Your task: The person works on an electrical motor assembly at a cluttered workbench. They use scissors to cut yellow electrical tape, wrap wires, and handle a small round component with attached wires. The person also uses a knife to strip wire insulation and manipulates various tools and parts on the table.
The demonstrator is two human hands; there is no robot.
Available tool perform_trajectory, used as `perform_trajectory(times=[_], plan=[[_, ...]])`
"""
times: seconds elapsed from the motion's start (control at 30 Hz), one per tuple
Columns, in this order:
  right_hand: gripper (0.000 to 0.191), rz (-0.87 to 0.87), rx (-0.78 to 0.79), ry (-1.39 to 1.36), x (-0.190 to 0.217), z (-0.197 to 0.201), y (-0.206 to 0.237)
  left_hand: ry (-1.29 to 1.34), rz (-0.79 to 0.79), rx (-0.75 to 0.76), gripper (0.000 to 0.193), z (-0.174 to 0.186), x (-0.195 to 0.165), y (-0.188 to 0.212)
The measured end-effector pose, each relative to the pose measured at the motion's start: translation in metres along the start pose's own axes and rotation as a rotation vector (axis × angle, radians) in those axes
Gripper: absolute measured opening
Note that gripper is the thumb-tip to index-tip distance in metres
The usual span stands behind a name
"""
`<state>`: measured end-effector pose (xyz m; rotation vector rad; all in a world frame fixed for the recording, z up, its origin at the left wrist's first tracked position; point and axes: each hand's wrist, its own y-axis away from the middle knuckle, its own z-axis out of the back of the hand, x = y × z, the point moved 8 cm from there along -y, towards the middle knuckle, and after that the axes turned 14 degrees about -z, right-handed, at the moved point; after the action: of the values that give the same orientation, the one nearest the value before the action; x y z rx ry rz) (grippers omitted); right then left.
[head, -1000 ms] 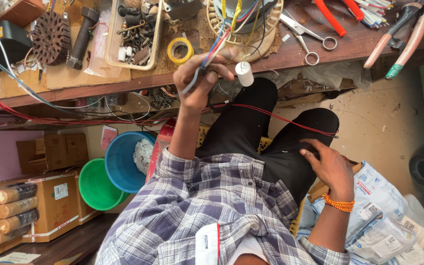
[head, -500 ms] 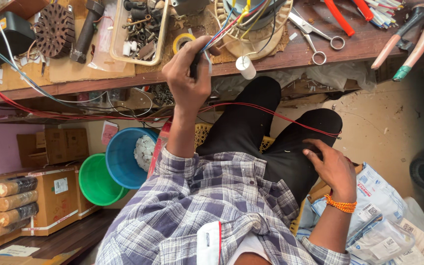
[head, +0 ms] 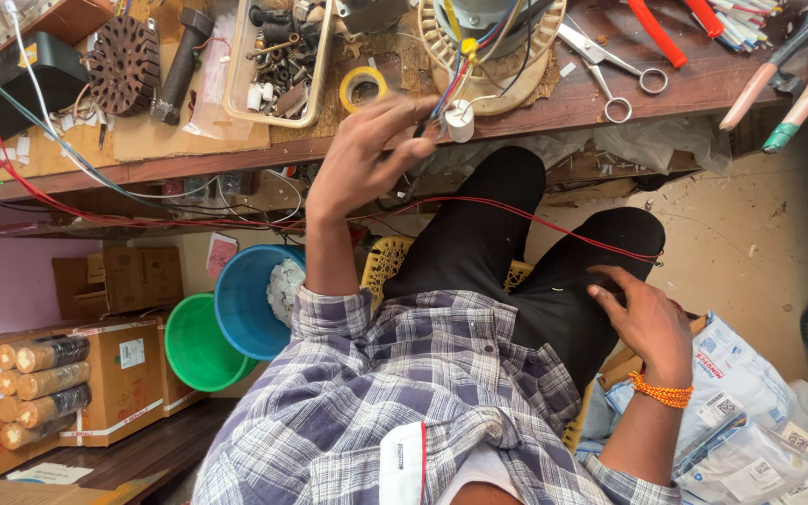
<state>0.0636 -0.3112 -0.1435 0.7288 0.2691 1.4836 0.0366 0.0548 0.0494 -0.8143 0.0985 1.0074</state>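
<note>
Left hand [head: 367,159], fingers spread wide, reaches to the coloured wires [head: 451,79] trailing from the motor stator [head: 493,47] at the worktop [head: 610,98] edge, beside a white capacitor [head: 460,122]. Right hand [head: 642,318] rests flat and empty on the thigh, well below the stator.

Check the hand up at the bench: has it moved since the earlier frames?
Yes. The left hand has gone from the bench's front edge up onto the wooden bench, toward the yellow tape roll and wire bundle.
</note>
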Motion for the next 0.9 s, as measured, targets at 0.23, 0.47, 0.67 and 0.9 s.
perform_trajectory(times=[0.23,0.47,0.67,0.9], plan=[[0.043,-0.013,0.009,-0.007,0.002,0.002,0.002,-0.202,-0.07,0.042,0.054,0.007,-0.011,0.0],[0.043,0.008,0.004,0.003,0.001,0.001,0.0,0.71,-0.056,-0.387,0.061,0.023,0.023,0.019],[0.044,-0.012,0.021,0.011,0.0,-0.001,-0.003,1.099,-0.017,-0.539,0.036,-0.011,0.035,0.004],[0.044,0.009,0.006,0.012,0.002,0.001,-0.002,-0.233,-0.085,-0.125,0.059,-0.003,-0.001,-0.016]])
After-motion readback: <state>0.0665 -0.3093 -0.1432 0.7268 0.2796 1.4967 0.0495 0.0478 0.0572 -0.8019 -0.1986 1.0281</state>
